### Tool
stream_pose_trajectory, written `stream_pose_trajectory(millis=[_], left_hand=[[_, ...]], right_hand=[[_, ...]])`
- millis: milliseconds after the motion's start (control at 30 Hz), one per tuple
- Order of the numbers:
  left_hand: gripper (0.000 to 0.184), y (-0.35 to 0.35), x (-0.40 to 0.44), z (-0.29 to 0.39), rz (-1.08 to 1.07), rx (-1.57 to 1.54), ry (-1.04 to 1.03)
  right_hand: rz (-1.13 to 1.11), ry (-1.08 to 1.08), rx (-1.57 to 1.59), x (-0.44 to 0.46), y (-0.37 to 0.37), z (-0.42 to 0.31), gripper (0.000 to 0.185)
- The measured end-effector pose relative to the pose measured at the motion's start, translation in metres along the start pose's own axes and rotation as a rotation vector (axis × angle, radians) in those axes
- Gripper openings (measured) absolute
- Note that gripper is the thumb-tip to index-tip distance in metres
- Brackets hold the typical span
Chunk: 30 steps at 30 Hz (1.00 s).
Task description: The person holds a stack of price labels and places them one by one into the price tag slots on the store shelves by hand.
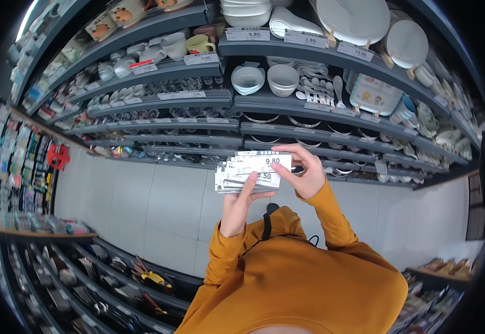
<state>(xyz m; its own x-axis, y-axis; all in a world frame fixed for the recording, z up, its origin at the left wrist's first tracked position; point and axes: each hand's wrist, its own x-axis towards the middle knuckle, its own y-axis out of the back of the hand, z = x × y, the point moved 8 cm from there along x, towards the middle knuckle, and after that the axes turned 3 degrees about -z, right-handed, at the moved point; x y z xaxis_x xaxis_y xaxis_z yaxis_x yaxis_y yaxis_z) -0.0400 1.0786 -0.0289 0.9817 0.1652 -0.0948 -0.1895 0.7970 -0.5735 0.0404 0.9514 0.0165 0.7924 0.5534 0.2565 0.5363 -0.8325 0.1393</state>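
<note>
A fanned stack of white price tags (231, 181) is gripped in my left hand (238, 209), with the thumb pressed on its face. One tag near the bottom shows "8.50", though partly covered. At the top right of the stack, my right hand (303, 172) pinches a price tag (253, 161) reading "9.80" between thumb and fingers. That tag overlaps the rest of the stack. Both hands are in front of my chest, at the height of the lower shelves in view.
A shelf unit (228, 50) ahead holds white bowls (282, 78), spoons (292, 23), plates (354, 19) and mugs (174, 45). Price labels (247, 35) line its edges. Behind me stand lower racks of pans and utensils (156, 278). A red stool-like item (58, 157) is at the left. Tiled floor (170, 195) lies between.
</note>
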Motion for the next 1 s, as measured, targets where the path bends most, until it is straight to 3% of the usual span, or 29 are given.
stream_pose_trajectory(millis=[200, 433, 1000], left_hand=[[0.029, 0.051, -0.015, 0.016, -0.151, 0.016, 0.119], [0.028, 0.110, -0.054, 0.052, -0.257, -0.036, 0.176], [0.028, 0.174, -0.088, 0.115, -0.267, -0.030, 0.137]], right_hand=[[0.237, -0.025, -0.094, -0.037, -0.056, -0.009, 0.041], [0.426, -0.009, -0.144, -0.065, -0.138, -0.029, 0.036], [0.440, -0.027, -0.099, -0.055, -0.229, -0.052, 0.037]])
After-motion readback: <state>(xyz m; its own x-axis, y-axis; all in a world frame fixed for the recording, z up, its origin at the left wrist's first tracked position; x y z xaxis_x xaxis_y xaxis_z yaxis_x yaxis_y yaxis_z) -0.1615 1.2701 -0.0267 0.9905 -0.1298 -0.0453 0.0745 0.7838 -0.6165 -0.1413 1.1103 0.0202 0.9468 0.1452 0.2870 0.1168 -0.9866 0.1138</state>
